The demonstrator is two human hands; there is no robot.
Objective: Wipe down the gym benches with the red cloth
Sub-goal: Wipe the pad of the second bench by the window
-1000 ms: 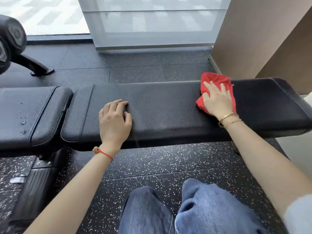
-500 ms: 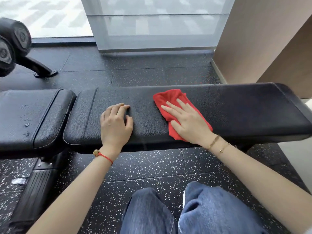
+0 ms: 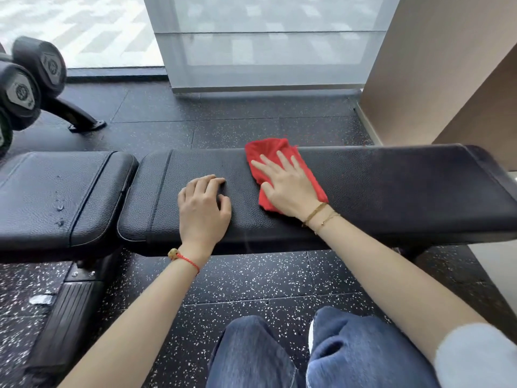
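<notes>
A long black padded gym bench (image 3: 391, 191) runs across the view in front of me. The red cloth (image 3: 268, 152) lies flat on its middle, reaching the far edge. My right hand (image 3: 288, 186) presses down on the cloth with fingers spread. My left hand (image 3: 202, 203) rests on the bench pad just left of the cloth, fingers curled, holding nothing. A second black seat pad (image 3: 56, 197) joins the bench on the left and carries a few water drops.
Black dumbbells (image 3: 25, 82) on a rack stand at the far left. The floor (image 3: 251, 278) is black speckled rubber. A glass panel (image 3: 265, 46) rises behind the bench and a brown wall (image 3: 436, 68) closes the right. My knees in blue jeans (image 3: 335, 357) are below.
My right hand slid the red cloth from the bench's right part leftward to the middle, then a little toward the far edge. My left hand stayed in place.
</notes>
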